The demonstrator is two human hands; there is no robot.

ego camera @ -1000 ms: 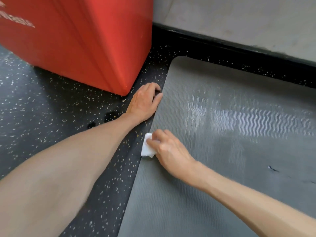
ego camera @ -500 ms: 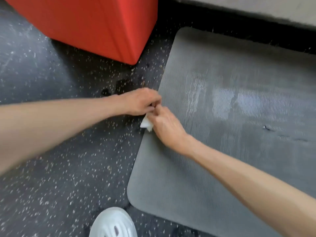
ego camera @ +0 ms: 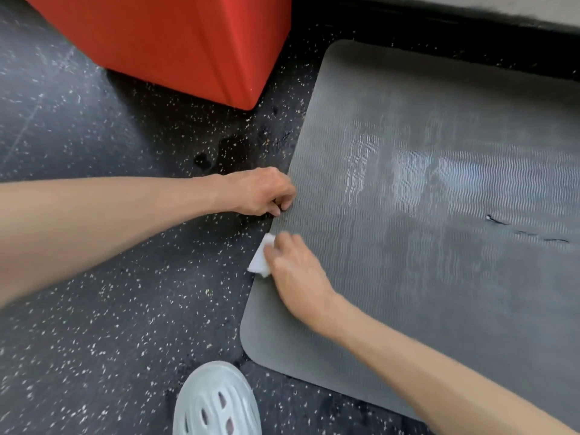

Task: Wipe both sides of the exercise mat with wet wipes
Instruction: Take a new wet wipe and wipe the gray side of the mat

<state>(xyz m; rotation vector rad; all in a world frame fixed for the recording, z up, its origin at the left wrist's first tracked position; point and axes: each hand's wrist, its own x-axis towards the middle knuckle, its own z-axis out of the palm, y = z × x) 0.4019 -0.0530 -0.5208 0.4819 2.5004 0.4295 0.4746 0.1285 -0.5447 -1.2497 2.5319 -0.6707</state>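
In the head view, the grey exercise mat (ego camera: 439,277) lies flat on the dark speckled floor (ego camera: 94,309), its ribbed side up, with one rounded corner near the bottom of the picture. Shiny damp streaks run across its middle, and a few small dark marks sit toward its right side.

Our left hand (ego camera: 260,191) is at the mat's left edge with its fingers curled down and the fingertips right against the rim. We cannot tell whether they actually have hold of the edge.

Just below it, our right hand (ego camera: 298,271) lies on the mat near the same edge. Its fingers are bent around a folded white wet wipe (ego camera: 259,260) and press it against the mat's border. Part of the wipe sticks out past the rim over the floor. The two hands are near each other but apart.

A large red block (ego camera: 175,42) stands on the floor beyond the left hand, close to the mat's far corner. A white perforated shoe (ego camera: 216,403) shows at the bottom, just off the mat's near corner.
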